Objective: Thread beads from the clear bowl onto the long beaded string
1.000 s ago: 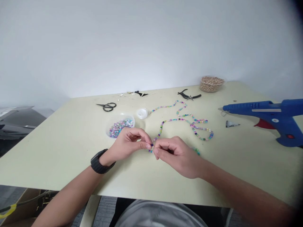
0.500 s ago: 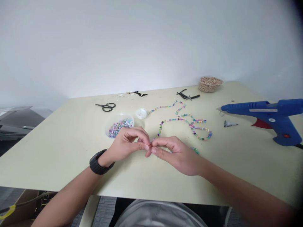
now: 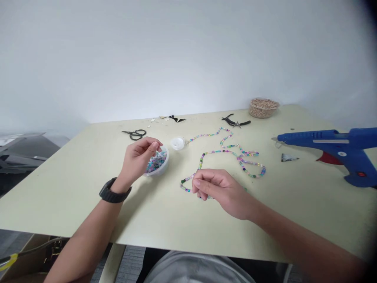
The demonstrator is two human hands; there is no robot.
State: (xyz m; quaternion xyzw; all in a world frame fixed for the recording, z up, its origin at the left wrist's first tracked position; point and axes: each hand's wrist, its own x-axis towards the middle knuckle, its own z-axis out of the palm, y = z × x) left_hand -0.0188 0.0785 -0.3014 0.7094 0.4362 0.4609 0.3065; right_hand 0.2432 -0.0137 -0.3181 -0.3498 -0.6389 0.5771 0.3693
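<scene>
Over the rim of a clear plastic bowl (image 3: 166, 164) of small coloured beads (image 3: 156, 161) is my left hand (image 3: 139, 160), thumb and forefinger pinched together. Whether a bead sits between them is too small to make out. My right hand (image 3: 222, 189) is closed in a pinch above the table, at the near end of a long string of multicoloured beads (image 3: 216, 151). The string passes behind its fingers, which hide the end they pinch. From there it winds back in loops across the table to a small white spool (image 3: 178, 144).
Black-handled scissors (image 3: 136, 134) lie behind the bowl. At the back are black pliers (image 3: 237, 122), a tub of tan pellets (image 3: 263, 108) and dark scraps (image 3: 176, 118). A blue glue gun (image 3: 332, 143) lies at right, near a small black-and-white piece (image 3: 288, 157).
My hands have parted. The left has moved away left to the bead bowl, which now sits slightly turned or tilted; the right stays pinched near the same spot. The view has shifted slightly.
</scene>
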